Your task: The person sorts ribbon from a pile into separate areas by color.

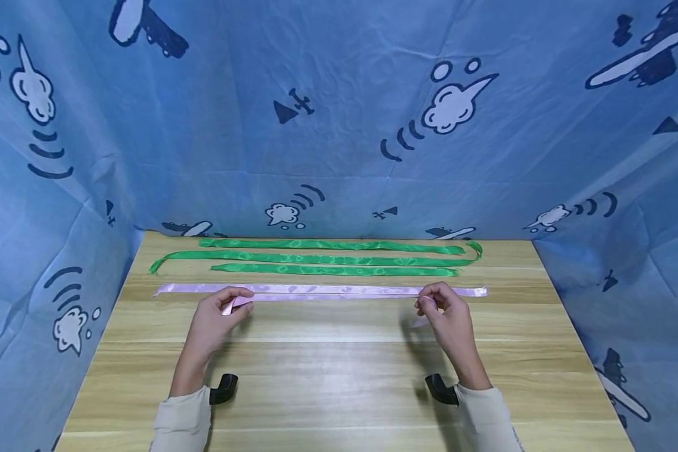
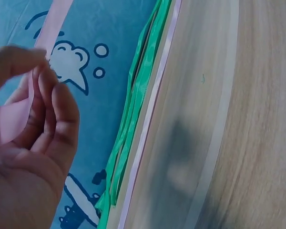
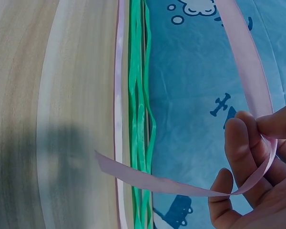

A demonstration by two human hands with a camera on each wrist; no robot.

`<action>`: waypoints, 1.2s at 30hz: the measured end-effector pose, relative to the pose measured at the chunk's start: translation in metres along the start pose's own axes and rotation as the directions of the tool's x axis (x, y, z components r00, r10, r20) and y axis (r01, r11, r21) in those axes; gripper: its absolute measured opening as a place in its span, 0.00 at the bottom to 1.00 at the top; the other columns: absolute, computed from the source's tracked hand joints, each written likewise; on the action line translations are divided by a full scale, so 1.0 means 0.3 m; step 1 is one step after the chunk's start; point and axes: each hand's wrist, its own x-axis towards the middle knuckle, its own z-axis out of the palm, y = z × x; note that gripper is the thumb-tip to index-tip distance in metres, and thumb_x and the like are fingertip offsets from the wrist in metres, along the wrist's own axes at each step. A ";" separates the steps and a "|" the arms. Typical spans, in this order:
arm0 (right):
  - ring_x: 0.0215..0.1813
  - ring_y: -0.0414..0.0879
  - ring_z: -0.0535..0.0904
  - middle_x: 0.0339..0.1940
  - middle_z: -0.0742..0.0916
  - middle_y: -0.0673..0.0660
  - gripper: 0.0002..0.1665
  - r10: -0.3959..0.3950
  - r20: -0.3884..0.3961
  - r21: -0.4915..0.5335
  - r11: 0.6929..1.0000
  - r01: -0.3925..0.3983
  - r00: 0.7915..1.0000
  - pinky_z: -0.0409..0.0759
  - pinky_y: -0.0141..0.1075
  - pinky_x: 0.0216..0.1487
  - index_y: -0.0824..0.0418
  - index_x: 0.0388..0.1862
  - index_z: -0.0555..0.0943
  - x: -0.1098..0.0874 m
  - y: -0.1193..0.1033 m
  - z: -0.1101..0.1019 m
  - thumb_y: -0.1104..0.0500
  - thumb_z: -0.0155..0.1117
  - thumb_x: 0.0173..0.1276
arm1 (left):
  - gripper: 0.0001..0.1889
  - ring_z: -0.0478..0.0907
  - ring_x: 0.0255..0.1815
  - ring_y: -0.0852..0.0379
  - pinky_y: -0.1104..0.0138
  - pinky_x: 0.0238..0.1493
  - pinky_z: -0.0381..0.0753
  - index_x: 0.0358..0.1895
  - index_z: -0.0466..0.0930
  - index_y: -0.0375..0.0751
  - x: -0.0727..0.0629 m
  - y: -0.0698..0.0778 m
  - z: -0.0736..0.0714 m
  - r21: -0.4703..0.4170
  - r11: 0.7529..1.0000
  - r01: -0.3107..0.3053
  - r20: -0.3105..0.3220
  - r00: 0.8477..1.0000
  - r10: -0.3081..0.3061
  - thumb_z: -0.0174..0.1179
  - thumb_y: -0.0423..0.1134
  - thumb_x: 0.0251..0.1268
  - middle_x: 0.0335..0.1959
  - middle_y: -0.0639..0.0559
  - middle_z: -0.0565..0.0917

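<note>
A pale purple ribbon point(image 1: 328, 297) is stretched between the two hands, held above the table. The left hand point(image 1: 218, 314) pinches it near one end between thumb and fingers; in the left wrist view a length of that ribbon point(image 2: 12, 121) hangs across the palm. At the other side the right hand point(image 1: 447, 314) pinches it too, and a loose tail point(image 3: 148, 181) curves away below the fingers. Just behind lies a second pale purple ribbon point(image 1: 181, 288), flat on the table. Farther back, several lengths of green ribbon point(image 1: 333, 271) lie roughly parallel to it.
The wooden table point(image 1: 339, 389) ends at a blue patterned cloth point(image 1: 339, 157) hanging behind it and at both sides. Black curved pieces point(image 1: 224, 389) sit by the wrists, next to the pale sleeves point(image 1: 182, 417).
</note>
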 end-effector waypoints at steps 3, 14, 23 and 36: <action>0.31 0.39 0.84 0.33 0.88 0.67 0.05 0.014 0.000 0.002 1.000 -0.014 1.000 0.85 0.34 0.35 0.70 0.40 0.81 0.000 -0.007 -0.004 0.76 0.59 0.73 | 0.10 0.80 0.44 0.62 0.77 0.43 0.80 0.51 0.86 0.36 0.004 -0.002 0.005 0.024 1.000 -0.002 -0.026 1.000 0.002 0.68 0.31 0.69 0.57 0.41 0.84; 0.31 0.38 0.84 0.33 0.88 0.63 0.02 0.084 0.006 -0.036 0.996 -0.083 0.996 0.83 0.32 0.34 0.69 0.42 0.82 0.001 -0.029 -0.026 0.69 0.64 0.75 | 0.07 0.78 0.44 0.60 0.72 0.44 0.76 0.44 0.88 0.37 0.000 0.016 -0.015 0.090 0.995 -0.045 -0.141 0.988 0.057 0.68 0.38 0.72 0.48 0.44 0.88; 0.29 0.37 0.81 0.26 0.84 0.48 0.07 0.150 0.006 -0.003 0.989 -0.150 0.989 0.78 0.33 0.28 0.72 0.42 0.80 0.016 -0.025 -0.056 0.66 0.67 0.74 | 0.10 0.81 0.41 0.69 0.73 0.47 0.79 0.45 0.87 0.35 -0.001 0.020 -0.062 -0.073 0.997 0.019 -0.144 0.989 -0.030 0.68 0.41 0.73 0.33 0.71 0.86; 0.28 0.39 0.78 0.23 0.81 0.44 0.08 0.231 0.034 0.138 0.963 -0.234 0.972 0.71 0.31 0.28 0.68 0.37 0.77 0.027 -0.013 -0.108 0.66 0.67 0.74 | 0.09 0.85 0.32 0.63 0.73 0.39 0.86 0.38 0.84 0.44 -0.011 0.021 -0.089 -0.697 0.715 -0.056 -0.137 0.989 -0.056 0.59 0.27 0.76 0.30 0.55 0.88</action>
